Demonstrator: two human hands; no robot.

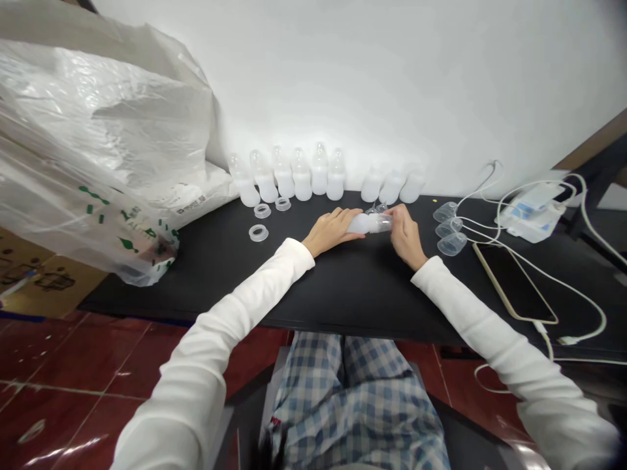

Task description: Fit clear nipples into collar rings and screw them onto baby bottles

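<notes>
A white baby bottle (359, 224) lies sideways just above the black table, between my two hands. My left hand (332, 232) is closed around its body. At the other end, my right hand (406, 235) has its fingers closed on the clear cap (381, 223) over the bottle's top. Small clear pieces (378, 208), partly hidden, lie right behind the bottle. Several capped baby bottles (300, 175) stand in a row by the wall, and three bottles without clear caps (392, 186) stand to their right.
Three collar rings (258, 232) lie left of my hands. Three clear caps (448, 227) sit to the right, beside white cables (494, 225), a phone (515, 281) and a white-and-blue box (533, 210). Large plastic bags (112, 124) and a cardboard box (44, 274) crowd the left.
</notes>
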